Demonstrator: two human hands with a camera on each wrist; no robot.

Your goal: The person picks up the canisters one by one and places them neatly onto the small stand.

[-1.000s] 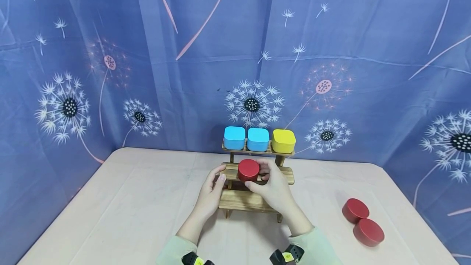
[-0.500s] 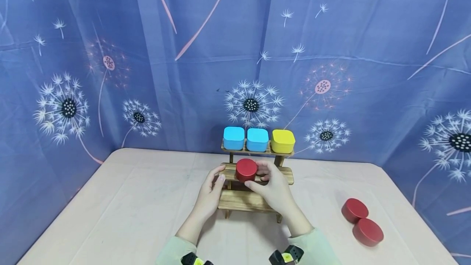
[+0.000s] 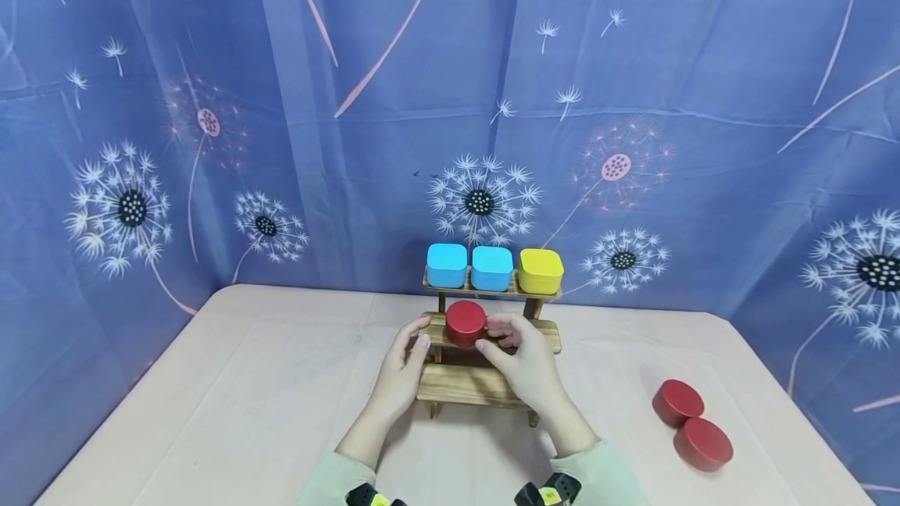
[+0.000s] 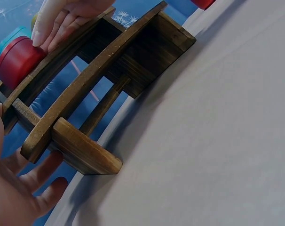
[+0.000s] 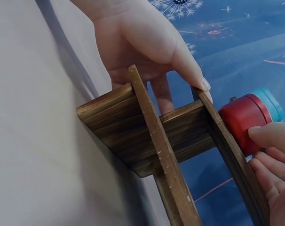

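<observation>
- The right hand (image 3: 523,358) has its fingers (image 5: 269,136) curled against the right side of a round red tin (image 3: 466,322), fingertips touching its wall; the tin sits on the middle step of a small wooden stepped rack (image 3: 464,385), toward that step's left half.
- The left hand (image 3: 399,372) holds the rack's left end: thumb tip pressed on the edge of the middle step just left of the tin, the other fingers (image 4: 43,172) spread and fairly straight behind the rack's side board.
- Left of the tin only a short stretch of step remains before the edge, where the left thumb rests.
- Right of the right-hand fingers the middle step runs on bare to its end.
- Above the fingers, on the top step, stand two blue square tins (image 3: 469,265) and a yellow square tin (image 3: 541,270), side by side, filling that step nearly edge to edge.
- Below the fingers the bottom step lies bare at the rack's front.
- Far right of the right hand, two more red tins (image 3: 691,424) lie touching on the desk (image 3: 246,397), near its right edge.
- Left of the left hand the desk spreads wide and open to the blue dandelion curtain (image 3: 211,100).
</observation>
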